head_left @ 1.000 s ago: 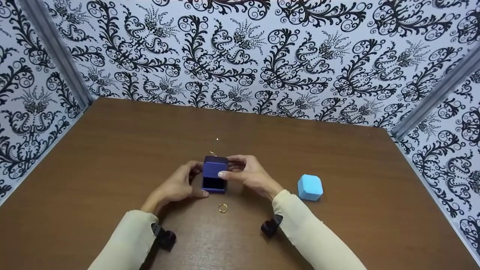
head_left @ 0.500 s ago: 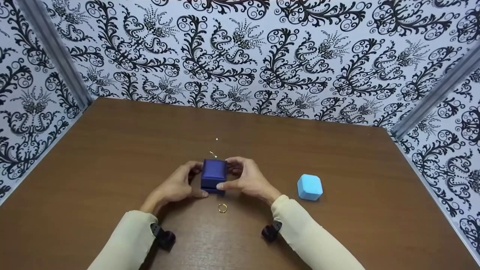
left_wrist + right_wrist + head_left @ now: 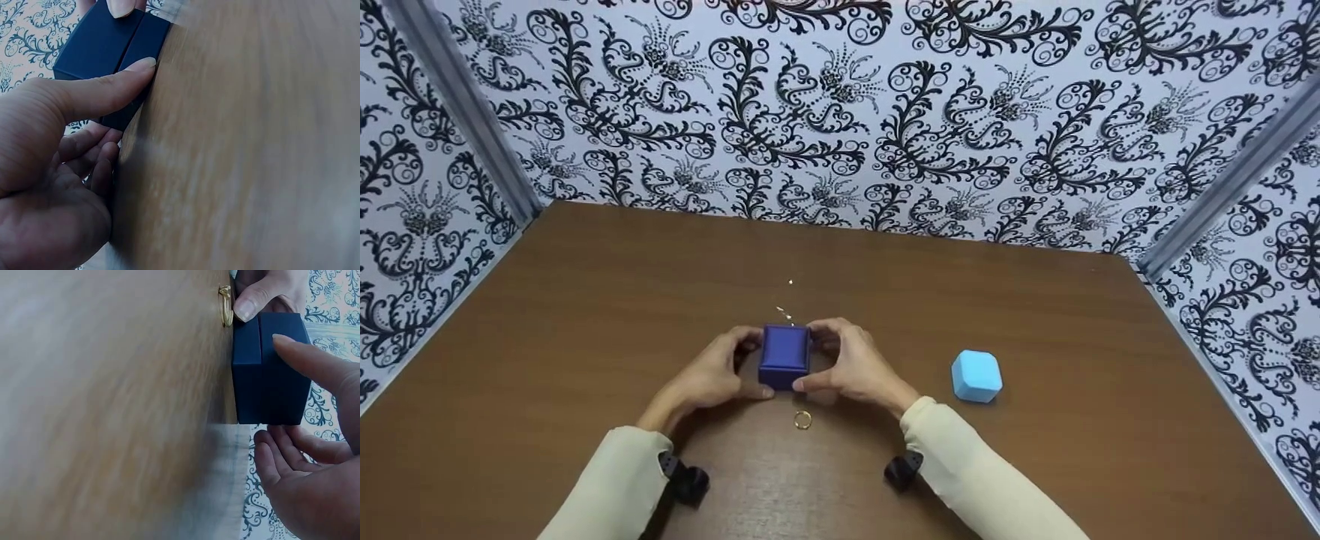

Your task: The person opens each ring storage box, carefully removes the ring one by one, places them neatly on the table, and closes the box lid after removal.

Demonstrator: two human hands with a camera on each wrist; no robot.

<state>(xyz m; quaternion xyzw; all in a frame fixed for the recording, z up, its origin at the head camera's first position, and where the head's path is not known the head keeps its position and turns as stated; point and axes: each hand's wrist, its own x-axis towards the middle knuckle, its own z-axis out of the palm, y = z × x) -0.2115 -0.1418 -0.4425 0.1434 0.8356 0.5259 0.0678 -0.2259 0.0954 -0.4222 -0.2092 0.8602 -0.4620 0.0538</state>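
A dark blue ring box (image 3: 786, 346) stands on the table between both hands, its lid down on its base. My left hand (image 3: 711, 373) holds the base, thumb across the front corner and fingers behind, as the left wrist view also shows. From the other side my right hand (image 3: 856, 367) grips the box (image 3: 278, 382), with the thumb on the lid's front and the fingers at the back. Just in front of the box lies a gold ring (image 3: 803, 420); it appears beside the left thumb in the right wrist view. The box's inside is hidden.
To the right of the right hand sits a light blue, rounded box (image 3: 976, 376). Behind the ring box lies a thin, shiny gold-coloured piece (image 3: 785, 313), with a tiny bright speck (image 3: 790, 282) farther back. Patterned walls (image 3: 840, 135) enclose the brown table (image 3: 660, 262).
The ring box's raised lid has come down onto the base, brought forward and down by the right hand. The left hand has kept its hold on the base.
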